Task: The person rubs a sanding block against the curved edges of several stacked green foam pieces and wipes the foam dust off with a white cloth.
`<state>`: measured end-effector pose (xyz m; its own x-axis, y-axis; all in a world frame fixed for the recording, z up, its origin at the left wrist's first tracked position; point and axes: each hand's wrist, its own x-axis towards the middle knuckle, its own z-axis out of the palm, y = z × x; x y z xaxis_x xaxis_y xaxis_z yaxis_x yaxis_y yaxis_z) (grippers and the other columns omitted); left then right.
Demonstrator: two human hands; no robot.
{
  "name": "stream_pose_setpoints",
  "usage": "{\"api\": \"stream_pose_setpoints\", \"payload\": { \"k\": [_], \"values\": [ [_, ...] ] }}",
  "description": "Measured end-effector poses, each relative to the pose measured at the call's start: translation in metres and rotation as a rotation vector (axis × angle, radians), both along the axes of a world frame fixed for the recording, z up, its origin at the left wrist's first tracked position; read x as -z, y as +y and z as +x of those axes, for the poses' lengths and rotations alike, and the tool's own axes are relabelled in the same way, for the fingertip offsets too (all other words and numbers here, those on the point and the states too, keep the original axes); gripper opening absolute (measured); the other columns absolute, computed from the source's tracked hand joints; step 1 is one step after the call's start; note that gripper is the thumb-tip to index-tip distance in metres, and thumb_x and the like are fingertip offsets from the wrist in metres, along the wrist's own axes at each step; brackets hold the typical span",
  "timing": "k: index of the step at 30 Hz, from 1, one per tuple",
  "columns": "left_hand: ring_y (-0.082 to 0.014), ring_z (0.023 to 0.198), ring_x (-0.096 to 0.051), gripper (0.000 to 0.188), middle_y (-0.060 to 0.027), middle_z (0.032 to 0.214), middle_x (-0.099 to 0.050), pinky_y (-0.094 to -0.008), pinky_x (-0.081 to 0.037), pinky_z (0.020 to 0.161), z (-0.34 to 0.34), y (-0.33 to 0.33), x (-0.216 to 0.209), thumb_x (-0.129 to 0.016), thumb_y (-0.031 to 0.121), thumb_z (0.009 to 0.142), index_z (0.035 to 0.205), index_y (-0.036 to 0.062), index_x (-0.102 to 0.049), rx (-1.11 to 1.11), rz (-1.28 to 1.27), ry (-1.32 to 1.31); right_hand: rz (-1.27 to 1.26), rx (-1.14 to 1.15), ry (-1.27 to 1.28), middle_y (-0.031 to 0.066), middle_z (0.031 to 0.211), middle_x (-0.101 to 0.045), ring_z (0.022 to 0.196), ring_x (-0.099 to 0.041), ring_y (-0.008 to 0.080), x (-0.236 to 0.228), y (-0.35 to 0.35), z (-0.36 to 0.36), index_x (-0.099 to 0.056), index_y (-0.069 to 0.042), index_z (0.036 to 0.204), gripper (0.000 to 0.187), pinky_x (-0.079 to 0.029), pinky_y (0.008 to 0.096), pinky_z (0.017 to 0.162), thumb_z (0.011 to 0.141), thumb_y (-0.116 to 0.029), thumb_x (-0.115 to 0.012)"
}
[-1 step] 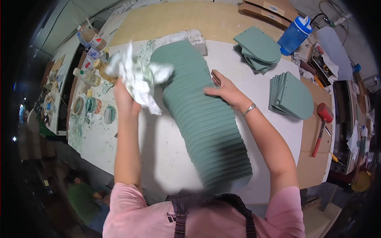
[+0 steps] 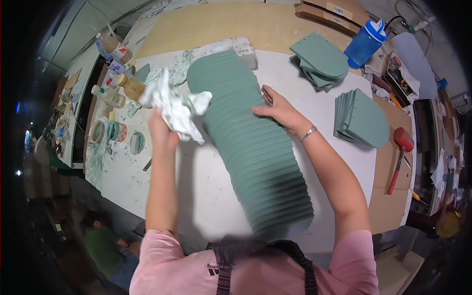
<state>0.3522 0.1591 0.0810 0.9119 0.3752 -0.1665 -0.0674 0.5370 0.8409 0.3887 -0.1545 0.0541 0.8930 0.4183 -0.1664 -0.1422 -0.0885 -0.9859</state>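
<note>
A long overlapping row of green round-ended plates (image 2: 246,132) runs from the far middle of the table toward my body. My left hand (image 2: 162,130) is closed on a crumpled white cloth (image 2: 172,105), stained green in places, held up just left of the row's far part. Against the row's right side rests my right hand (image 2: 281,112), thumb on top of the plates and fingers spread along their edge. At the row's far end sits a whitish block (image 2: 243,49).
Two more stacks of green plates, one far (image 2: 322,59) and one nearer (image 2: 364,118), stand at right. Beyond them are a blue bottle (image 2: 365,43) and a red mallet (image 2: 403,142). Bottles and jars (image 2: 130,87) line the left edge. A seated person (image 2: 105,246) is at lower left.
My left hand has shifted slightly right with the white cloth, whose loose folds have swung into a different shape. My right hand stays on the row of plates.
</note>
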Motion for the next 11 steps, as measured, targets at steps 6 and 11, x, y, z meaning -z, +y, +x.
{"api": "stream_pose_setpoints", "payload": {
  "k": [6,11],
  "values": [
    [-0.0220,0.096,-0.066,0.030,-0.0126,0.112,-0.064,-0.0353,-0.056,0.081,-0.021,-0.059,0.046,-0.046,0.005,0.100,0.128,-0.0030,-0.050,0.027,0.061,0.149,-0.010,-0.019,0.023,0.0233,0.136,-0.052,0.123,-0.054,0.0258,-0.015,0.008,0.003,-0.035,0.010,0.141,0.082,-0.043,0.0341,0.104,0.083,-0.032,-0.075],
    [-0.0230,0.099,-0.067,0.039,-0.0150,0.119,-0.063,-0.0347,-0.057,0.083,-0.002,-0.030,0.031,-0.053,0.008,0.098,0.135,-0.0028,-0.047,0.238,0.032,0.089,-0.005,-0.004,0.111,0.0198,0.138,-0.052,0.123,-0.054,0.0238,-0.012,0.007,0.003,-0.032,0.007,0.144,0.081,-0.042,0.0340,0.105,0.084,-0.027,-0.074]
  ]
}}
